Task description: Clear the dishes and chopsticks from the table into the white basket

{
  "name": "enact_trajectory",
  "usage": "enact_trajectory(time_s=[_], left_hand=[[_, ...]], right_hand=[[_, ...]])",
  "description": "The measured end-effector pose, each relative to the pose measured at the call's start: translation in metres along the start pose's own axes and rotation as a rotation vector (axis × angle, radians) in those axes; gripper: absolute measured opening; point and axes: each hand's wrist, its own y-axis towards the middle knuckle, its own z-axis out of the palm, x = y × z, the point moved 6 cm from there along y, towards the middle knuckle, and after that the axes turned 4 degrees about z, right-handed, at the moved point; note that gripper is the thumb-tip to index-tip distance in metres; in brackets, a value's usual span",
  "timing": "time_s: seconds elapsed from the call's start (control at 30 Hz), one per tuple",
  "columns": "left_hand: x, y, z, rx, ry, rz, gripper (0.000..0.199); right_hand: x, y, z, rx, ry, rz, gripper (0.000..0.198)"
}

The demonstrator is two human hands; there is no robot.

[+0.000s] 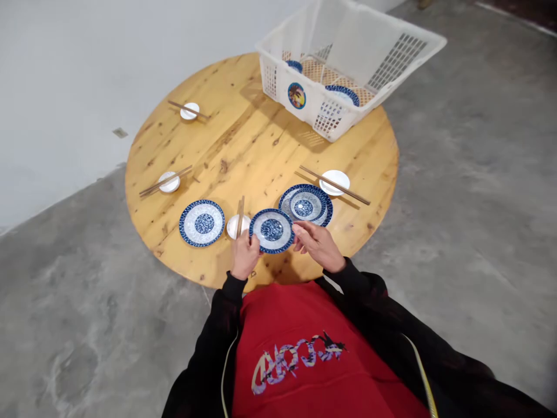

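Observation:
Near the front edge of the round table, a blue-and-white plate [272, 230] is held up between my two hands. My left hand [246, 253] pinches its left rim, thumb on top. At the right rim, my right hand [319, 244] has its thumb and fingers closed on the edge. Just beyond my right hand lies a stack of blue-and-white plates [304, 207], a smaller one on a larger one. A larger blue-and-white plate [202, 223] lies flat to the left. Partly hidden behind my left hand is a small white dish [234, 227] with chopsticks [241, 215] across it.
On the far right of the wooden table [226, 157] stands a white plastic basket [278, 87] holding some blue-patterned dishes [343, 93]. Other white dishes with chopsticks sit at the left [169, 182], far left [190, 111] and right [334, 182]. A wall rises behind the table.

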Motion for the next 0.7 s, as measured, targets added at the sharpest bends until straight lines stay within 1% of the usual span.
enact_trajectory(time_s=[0.1,0.2,0.27,0.37,0.4,0.47,0.57,0.7], left_hand=[[-0.013,-0.01,0.021,0.061,0.053,0.036,0.022],[-0.022,-0.016,0.03,0.088,0.066,0.062,0.023],[-0.026,-0.018,0.034,0.116,-0.031,0.081,0.024],[-0.024,-0.021,0.036,0.144,-0.263,0.092,0.029],[-0.021,-0.022,0.033,0.121,-0.313,0.081,0.031],[-0.008,-0.026,0.022,0.025,-0.351,0.034,0.035],[0.02,-0.037,-0.002,-0.139,-0.358,-0.077,0.035],[0.06,-0.063,-0.032,-0.329,-0.345,-0.208,0.035]], right_hand=[[-0.011,-0.005,-0.01,-0.023,-0.132,-0.035,0.04],[-0.026,-0.01,-0.019,-0.067,-0.249,-0.029,0.037],[-0.034,-0.009,-0.026,-0.103,-0.268,-0.022,0.035],[-0.036,0.002,-0.046,-0.178,-0.256,-0.018,0.032],[-0.036,0.008,-0.055,-0.212,-0.252,-0.004,0.03],[-0.037,0.023,-0.074,-0.289,-0.24,0.058,0.025],[-0.042,0.046,-0.096,-0.38,-0.245,0.151,0.019],[-0.051,0.067,-0.107,-0.372,-0.335,0.206,0.018]])
